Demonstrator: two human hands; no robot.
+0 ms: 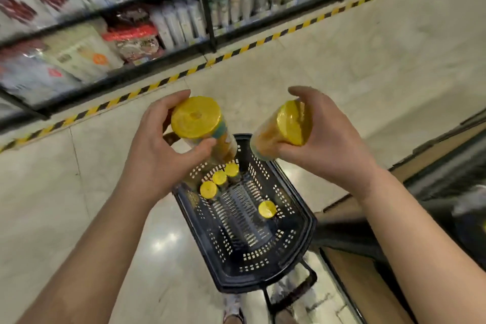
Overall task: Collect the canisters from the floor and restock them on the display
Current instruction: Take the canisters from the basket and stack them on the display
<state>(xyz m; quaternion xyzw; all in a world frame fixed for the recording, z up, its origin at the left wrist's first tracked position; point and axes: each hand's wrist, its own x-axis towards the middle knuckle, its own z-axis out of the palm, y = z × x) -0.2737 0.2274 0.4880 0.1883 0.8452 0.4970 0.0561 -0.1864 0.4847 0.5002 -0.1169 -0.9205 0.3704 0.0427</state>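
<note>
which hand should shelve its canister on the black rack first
Left, probably: the left hand grips a yellow-lidded clear plastic canister nearer the black metal rack; the right hand is farther off.

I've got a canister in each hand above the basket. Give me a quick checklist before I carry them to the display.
1. Left hand grips a yellow-lidded clear plastic canister, fingers curled round it: ok.
2. Right hand grips a second yellow-lidded canister: ok.
3. Lids on both held canisters: ok.
4. Black perforated plastic basket emptied: not ok, four yellow-lidded canisters stand inside.
5. Free space on the shelves: cannot tell, blurred.
</note>
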